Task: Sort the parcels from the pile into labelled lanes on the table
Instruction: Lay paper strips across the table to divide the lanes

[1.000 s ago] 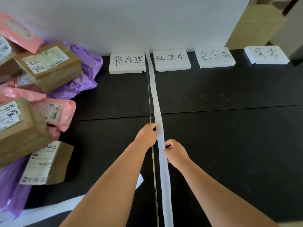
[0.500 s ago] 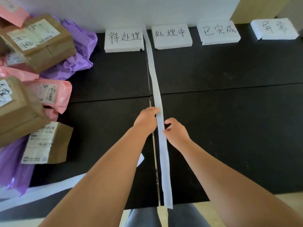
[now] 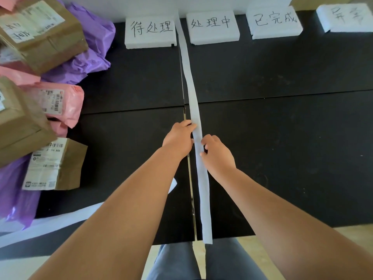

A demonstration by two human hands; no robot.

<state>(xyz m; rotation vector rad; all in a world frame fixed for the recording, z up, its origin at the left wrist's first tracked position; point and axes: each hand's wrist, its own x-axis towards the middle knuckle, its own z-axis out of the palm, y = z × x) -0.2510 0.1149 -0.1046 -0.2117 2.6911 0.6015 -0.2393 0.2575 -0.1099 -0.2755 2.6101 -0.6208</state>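
A long white paper strip (image 3: 195, 110) runs down the middle of the black surface (image 3: 282, 138), from the wall at the top of the frame to the near edge, where its end hangs just over. It lies just to the right of the seam between two table sections. The left hand (image 3: 178, 136) rests on the strip's left edge, fingers curled down and pressing it to the surface; the right hand (image 3: 217, 151) sits a little lower on the right edge, fingertips bent onto the paper — neither hand lifts it.

Along the top of the frame four white foam blocks carry handwritten labels: 待处理 (image 3: 150, 32) left of the strip, then 处理中 (image 3: 213, 27), 已完成 (image 3: 275, 22) and a fourth block (image 3: 345, 17) at the upper right, its writing blurred.

The pile of parcels fills the left side of the frame, well apart from the hands: a brown cardboard box (image 3: 43, 35) at upper left, purple plastic mailers (image 3: 90, 47) behind it, a pink mailer (image 3: 58, 102) with a barcode label at mid left, another brown box (image 3: 18, 122) below it, and a brown paper parcel (image 3: 56, 164) with a large white shipping label lying lowest. A second white strip (image 3: 50, 223) lies slanting across the lower left — partly under the left forearm.
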